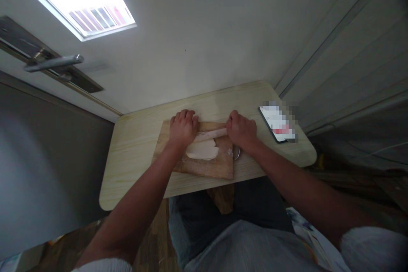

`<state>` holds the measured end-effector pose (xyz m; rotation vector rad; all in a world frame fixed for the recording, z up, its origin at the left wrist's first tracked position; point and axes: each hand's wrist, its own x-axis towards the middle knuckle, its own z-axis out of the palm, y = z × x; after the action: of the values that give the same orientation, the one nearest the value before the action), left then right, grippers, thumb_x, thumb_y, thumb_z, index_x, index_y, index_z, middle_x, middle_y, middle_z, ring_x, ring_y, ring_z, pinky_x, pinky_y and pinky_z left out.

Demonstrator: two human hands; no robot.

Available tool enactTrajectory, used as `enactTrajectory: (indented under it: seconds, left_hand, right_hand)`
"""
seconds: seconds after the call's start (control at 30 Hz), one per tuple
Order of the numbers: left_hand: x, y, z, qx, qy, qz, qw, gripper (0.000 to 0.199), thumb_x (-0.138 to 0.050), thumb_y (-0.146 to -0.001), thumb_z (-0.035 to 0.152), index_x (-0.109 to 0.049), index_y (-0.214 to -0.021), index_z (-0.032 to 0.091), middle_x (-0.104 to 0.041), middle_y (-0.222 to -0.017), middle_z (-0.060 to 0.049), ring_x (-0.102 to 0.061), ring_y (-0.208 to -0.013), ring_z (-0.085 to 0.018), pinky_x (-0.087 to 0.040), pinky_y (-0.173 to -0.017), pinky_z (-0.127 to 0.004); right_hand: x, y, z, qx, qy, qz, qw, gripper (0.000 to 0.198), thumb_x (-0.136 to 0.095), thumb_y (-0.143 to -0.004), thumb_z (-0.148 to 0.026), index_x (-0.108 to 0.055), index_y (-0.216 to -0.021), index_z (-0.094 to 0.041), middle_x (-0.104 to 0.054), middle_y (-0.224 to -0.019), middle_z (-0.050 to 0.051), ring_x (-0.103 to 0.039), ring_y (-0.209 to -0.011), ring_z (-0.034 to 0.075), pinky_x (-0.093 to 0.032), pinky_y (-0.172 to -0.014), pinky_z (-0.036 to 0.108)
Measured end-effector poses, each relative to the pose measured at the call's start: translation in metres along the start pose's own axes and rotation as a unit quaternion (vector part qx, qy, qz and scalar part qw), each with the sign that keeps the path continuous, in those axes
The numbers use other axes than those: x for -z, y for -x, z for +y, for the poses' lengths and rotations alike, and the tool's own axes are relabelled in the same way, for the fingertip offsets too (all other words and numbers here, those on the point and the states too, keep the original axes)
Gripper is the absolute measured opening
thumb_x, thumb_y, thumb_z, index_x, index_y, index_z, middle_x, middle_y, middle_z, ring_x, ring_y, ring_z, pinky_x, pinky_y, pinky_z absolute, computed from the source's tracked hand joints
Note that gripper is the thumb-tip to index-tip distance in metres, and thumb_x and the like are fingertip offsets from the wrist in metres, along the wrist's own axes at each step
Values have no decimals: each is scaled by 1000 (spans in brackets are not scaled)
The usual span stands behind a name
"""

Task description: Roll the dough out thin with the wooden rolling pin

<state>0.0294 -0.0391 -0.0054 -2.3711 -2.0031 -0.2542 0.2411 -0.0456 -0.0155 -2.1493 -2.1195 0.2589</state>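
Observation:
A pale rolling pin (211, 134) lies across a wooden cutting board (223, 169), slightly tilted up toward the right. My left hand (183, 127) is closed over its left end, with the fingers bent on the far side. At the other end, my right hand (241, 128) grips the pin in a fist. Between my forearms, a flat, pale sheet of dough (202, 151) rests on the board, just nearer to me than the pin and partly hidden by it. Dustings of flour show on the wood around it.
The board sits on a light wooden table (134, 153) with rounded corners. To the right lies a phone (276, 123), its screen partly blurred. A metal ring (236, 153) sticks out at the board's right edge. Behind the table stands a door with a metal handle (54, 63).

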Motion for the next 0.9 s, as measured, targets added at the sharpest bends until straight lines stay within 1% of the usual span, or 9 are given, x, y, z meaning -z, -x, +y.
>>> enactTrajectory:
  seconds: [0.2,0.5,0.77,0.9]
  left_hand:
    - [-1,6,2,3,3,14,1000,42,-27,-104,39,-57,-128,23,-60,-132,-10,-53,-120,-28,-38,-101,-44]
    - [1,13,4,10,-4,7,1000,40,-29,-103,38,-57,-129,25,-59,-134,-10,-52,-121,-28,-37,-103,-45]
    - [1,17,5,8,-4,0,1000,41,-28,-103,38,-60,-124,24,-61,-131,-10,-52,-119,-29,-36,-103,-47]
    - [1,19,6,8,2,2,1000,40,-29,-103,37,-60,-125,24,-60,-131,-10,-52,-120,-29,-36,-103,-46]
  right_hand:
    - [-2,6,4,12,-13,14,1000,26,-35,-99,-28,-52,-116,-17,-70,-101,11,-65,-91,25,-34,-76,34]
    - [-11,13,10,26,-19,56,998,22,-38,-98,-29,-54,-109,-18,-68,-99,9,-61,-90,24,-29,-74,34]
    - [-17,19,14,43,-20,75,996,26,-34,-100,-30,-56,-105,-18,-66,-98,8,-58,-91,24,-27,-74,34]
    - [-18,24,16,49,-20,75,996,28,-32,-101,-30,-57,-105,-17,-66,-101,11,-56,-93,25,-27,-76,34]
